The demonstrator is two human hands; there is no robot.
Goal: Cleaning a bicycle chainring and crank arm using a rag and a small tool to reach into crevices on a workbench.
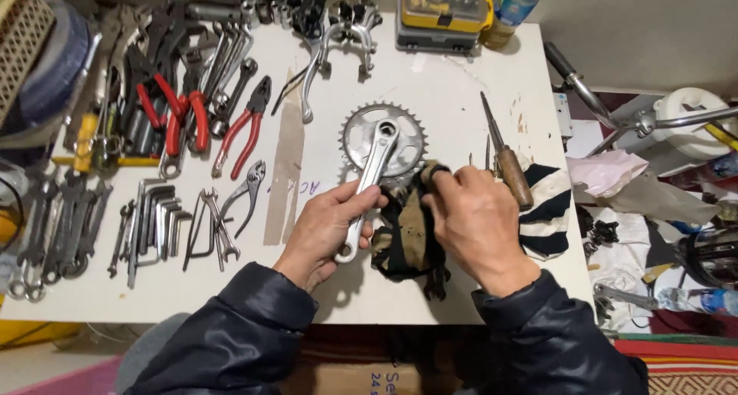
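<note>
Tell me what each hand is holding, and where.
Left hand grips the bike crank around its arm, near the pedal end. Right hand presses a dirty rag against the chainring.

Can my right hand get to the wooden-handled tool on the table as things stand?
Probably yes. The wooden-handled tool lies bare on the table just beyond the right hand, with nothing over it. But that hand is holding a dirty rag against the crank, so it would have to let go first.

We cannot see the chainring's (pixel 382 143) lower teeth, covered by the dirty rag (pixel 406 230) and right hand (pixel 475 224). The left hand (pixel 327 226) hides part of the crank arm (pixel 367 184). The plastic bottle (pixel 511 7) is cropped at the top edge.
</note>
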